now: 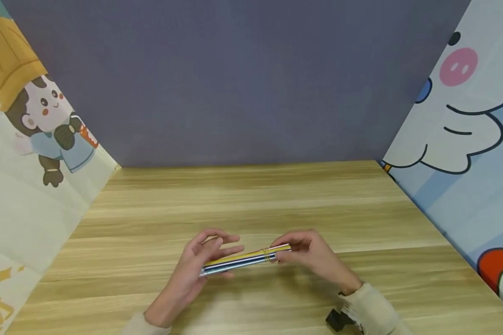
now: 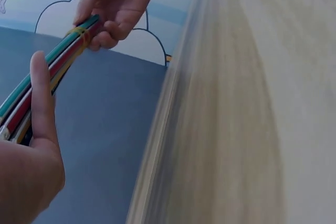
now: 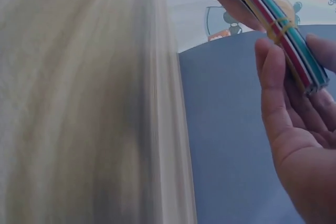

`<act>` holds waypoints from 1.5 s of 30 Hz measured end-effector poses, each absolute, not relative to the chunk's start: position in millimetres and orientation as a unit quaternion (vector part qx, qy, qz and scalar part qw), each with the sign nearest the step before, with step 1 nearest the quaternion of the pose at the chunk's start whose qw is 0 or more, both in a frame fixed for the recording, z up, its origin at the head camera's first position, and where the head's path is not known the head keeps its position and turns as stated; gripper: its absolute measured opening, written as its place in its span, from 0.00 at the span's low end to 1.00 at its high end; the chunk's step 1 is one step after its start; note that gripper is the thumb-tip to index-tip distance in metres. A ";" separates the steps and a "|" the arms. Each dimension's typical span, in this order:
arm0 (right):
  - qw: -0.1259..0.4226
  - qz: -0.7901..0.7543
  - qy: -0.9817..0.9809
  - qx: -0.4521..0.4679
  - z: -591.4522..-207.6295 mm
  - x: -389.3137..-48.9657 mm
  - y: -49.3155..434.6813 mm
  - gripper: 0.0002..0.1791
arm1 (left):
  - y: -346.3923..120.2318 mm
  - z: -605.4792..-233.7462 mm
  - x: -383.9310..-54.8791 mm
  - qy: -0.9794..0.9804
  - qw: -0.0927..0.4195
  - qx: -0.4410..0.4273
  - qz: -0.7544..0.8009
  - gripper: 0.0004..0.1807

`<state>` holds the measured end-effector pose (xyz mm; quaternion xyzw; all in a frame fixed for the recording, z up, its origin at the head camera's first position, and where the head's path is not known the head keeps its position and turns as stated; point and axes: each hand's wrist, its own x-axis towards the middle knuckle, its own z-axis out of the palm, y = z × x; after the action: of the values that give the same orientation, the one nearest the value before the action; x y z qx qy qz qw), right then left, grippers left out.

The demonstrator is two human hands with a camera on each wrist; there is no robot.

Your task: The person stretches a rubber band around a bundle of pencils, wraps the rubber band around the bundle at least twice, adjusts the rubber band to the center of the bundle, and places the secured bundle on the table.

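Observation:
A slim bundle of pencil-like sticks (image 1: 236,262) in teal, red, white, yellow and dark stripes spans my two hands over the table. Near its right end, a yellow rubber band (image 1: 266,254) is wound around it. My left hand (image 1: 193,265) holds the left end between thumb and fingers, with some fingers stretched out. At the other end my right hand (image 1: 308,251) pinches the bundle, fingertips right beside the band. In the right wrist view the band (image 3: 281,29) crosses the sticks just above the right fingertips (image 3: 273,59). The left end is partly hidden in my left palm.
The wooden table (image 1: 243,200) reaches back to a plain grey-blue panel (image 1: 243,83). Cartoon-printed walls stand on the left (image 1: 21,223) and right (image 1: 478,195). A small black object (image 1: 338,320) shows by the right sleeve.

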<state>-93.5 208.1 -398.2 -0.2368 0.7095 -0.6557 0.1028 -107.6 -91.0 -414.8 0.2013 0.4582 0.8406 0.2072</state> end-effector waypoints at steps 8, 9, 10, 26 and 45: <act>0.111 -0.649 0.711 -0.245 -402.9 -90.1 199.2 0.13 | -84.1 -415.5 -102.0 0.476 0.193 0.171 0.841 0.07; 0.117 -0.645 0.714 -0.248 -403.3 -89.2 197.1 0.13 | -83.5 -415.3 -101.5 0.480 0.198 0.167 0.838 0.06; 0.121 -0.637 0.720 -0.248 -403.4 -87.9 194.9 0.13 | -82.9 -415.4 -100.9 0.483 0.205 0.168 0.835 0.06; 0.087 -0.598 0.761 -0.235 -394.8 -84.9 197.1 0.15 | -84.0 -413.7 -102.2 0.471 0.243 0.139 0.836 0.06; 0.035 -0.555 0.788 -0.265 -398.5 -82.5 193.8 0.16 | -86.1 -410.8 -102.5 0.464 0.259 0.142 0.835 0.07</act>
<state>-82.5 193.8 -398.5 -0.2650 0.7879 -0.5548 0.0350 -102.5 -86.1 -410.8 0.1421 0.4639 0.8351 0.2593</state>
